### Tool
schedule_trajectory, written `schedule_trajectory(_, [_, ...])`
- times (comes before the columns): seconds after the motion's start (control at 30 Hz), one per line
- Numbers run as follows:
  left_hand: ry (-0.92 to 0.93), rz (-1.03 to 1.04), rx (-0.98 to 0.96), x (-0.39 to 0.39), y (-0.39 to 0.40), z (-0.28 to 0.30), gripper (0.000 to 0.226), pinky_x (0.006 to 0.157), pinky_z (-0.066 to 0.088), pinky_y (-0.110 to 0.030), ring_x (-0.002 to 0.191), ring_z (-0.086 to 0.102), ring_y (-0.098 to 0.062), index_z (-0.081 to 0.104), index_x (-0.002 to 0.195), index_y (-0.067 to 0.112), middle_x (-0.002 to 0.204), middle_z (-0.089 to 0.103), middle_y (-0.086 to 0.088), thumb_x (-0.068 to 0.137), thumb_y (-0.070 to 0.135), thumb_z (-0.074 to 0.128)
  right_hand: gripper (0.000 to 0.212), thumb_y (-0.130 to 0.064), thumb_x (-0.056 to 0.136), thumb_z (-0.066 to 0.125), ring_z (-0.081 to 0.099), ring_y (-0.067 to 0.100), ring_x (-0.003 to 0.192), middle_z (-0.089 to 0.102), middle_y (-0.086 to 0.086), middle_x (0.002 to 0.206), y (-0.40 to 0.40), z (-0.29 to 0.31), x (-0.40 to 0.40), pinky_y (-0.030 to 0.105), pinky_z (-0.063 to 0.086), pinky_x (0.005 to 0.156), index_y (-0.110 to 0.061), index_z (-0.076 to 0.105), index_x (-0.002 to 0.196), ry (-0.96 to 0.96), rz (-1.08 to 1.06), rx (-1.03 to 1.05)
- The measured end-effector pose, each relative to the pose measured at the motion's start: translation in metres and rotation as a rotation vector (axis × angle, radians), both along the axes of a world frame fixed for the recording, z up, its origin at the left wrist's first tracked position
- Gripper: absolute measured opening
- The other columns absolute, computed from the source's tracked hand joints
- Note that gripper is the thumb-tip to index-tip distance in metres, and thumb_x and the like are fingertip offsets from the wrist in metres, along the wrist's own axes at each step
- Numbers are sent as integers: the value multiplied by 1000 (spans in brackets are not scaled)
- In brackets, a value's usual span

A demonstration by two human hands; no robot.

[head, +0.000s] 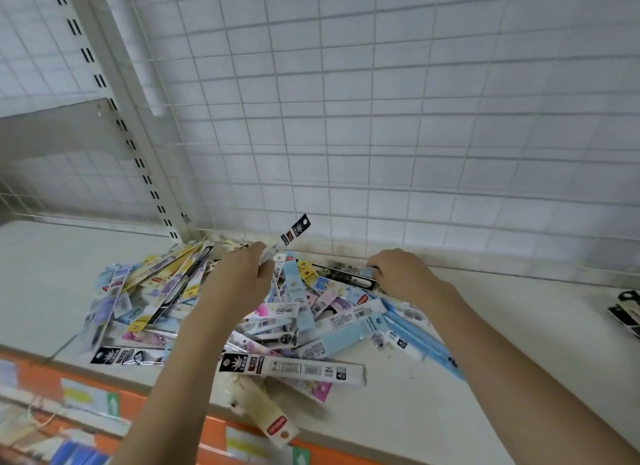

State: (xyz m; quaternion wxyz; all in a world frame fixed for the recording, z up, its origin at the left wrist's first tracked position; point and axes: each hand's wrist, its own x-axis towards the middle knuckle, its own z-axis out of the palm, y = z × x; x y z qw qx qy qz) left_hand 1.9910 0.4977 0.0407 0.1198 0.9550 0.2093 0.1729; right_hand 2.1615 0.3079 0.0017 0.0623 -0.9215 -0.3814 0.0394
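Observation:
A heap of long, flat packets (242, 312) in blue, yellow, pink, black and white lies on a white shelf (485, 378). My left hand (239, 281) is over the middle of the heap and holds a narrow black-and-white packet (289, 237) that points up and to the right. My right hand (398, 274) reaches to the back of the heap, its fingers curled on the end of a black packet (343, 274) lying near the shelf's rear edge.
A white wire grid (381, 118) backs the shelf, with a slotted upright post (114, 101) at the left. A few dark packets (627, 312) lie at the far right. One cream packet (270, 419) hangs over the orange front edge (214, 433).

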Motion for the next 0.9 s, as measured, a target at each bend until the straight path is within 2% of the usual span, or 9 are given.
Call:
schedule_trajectory(0.13, [-16, -12, -39, 0, -18, 0, 19, 47, 34, -28, 48, 43, -19, 53, 89, 3, 59, 49, -5, 95, 19, 45, 27, -14, 95, 46, 62, 23, 93, 66, 7, 109, -23, 4, -10, 33, 50, 79, -15, 62, 117, 80, -4, 63])
schedule_trajectory(0.27, [-7, -49, -49, 2, -39, -4, 21, 48, 29, -28, 51, 42, -22, 47, 82, 4, 58, 46, -4, 95, 20, 46, 19, -15, 95, 45, 53, 17, 69, 59, 3, 85, -49, 6, -24, 23, 38, 54, -11, 60, 107, 131, -10, 105])
schedule_trajectory(0.37, [16, -62, -52, 6, -59, -6, 20, 46, 28, -27, 51, 41, -19, 46, 81, 6, 56, 43, -2, 95, 21, 47, 21, -12, 94, 42, 48, 14, 61, 59, 4, 87, -72, 7, -33, 24, 36, 52, -13, 57, 110, 122, -69, 174])
schedule_trajectory(0.43, [14, -80, -65, 9, -69, -6, 17, 48, 29, -27, 50, 39, -16, 47, 81, 9, 57, 42, 0, 95, 19, 47, 23, -12, 94, 43, 52, 17, 62, 64, 7, 93, -87, 7, -36, 28, 41, 57, -16, 52, 116, 72, -112, 226])
schedule_trajectory(0.53, [-14, -98, -86, 16, -80, -5, 27, 49, 27, -28, 51, 37, -18, 41, 68, 13, 56, 39, 0, 95, 14, 46, 20, -13, 94, 46, 59, 26, 91, 67, 4, 101, -109, 8, -38, 32, 40, 75, -18, 53, 111, -31, -137, 278])
schedule_trajectory(0.63, [15, -45, -92, 26, -86, -4, 33, 47, 24, -27, 51, 34, -16, 35, 62, 15, 56, 37, 0, 95, 14, 42, 18, -12, 89, 53, 47, 18, 112, 58, -3, 104, -126, 8, -43, 28, 33, 90, -21, 65, 99, -88, -144, 357])
schedule_trajectory(0.77, [93, -45, -83, 37, -95, -6, 37, 46, 23, -25, 50, 32, -13, 27, 59, 17, 56, 36, 0, 94, 15, 38, 22, -8, 83, 58, 41, 17, 100, 38, -14, 79, -137, 6, -53, 25, 26, 88, -26, 70, 87, -199, -174, 427])
schedule_trajectory(0.83, [124, -57, -84, 38, -98, -9, 37, 46, 24, -24, 49, 33, -13, 28, 59, 17, 56, 37, 0, 94, 15, 38, 24, -14, 86, 53, 39, 11, 97, 38, -18, 67, -140, 3, -60, 25, 16, 84, -34, 66, 91, -212, -215, 364])
schedule_trajectory(0.9, [154, -64, -90, 38, -99, -12, 37, 45, 24, -24, 49, 35, -13, 29, 59, 17, 56, 38, 0, 94, 15, 39, 21, -21, 89, 53, 40, 6, 99, 43, -17, 60, -144, 1, -66, 29, 11, 87, -38, 63, 96, -215, -242, 376])
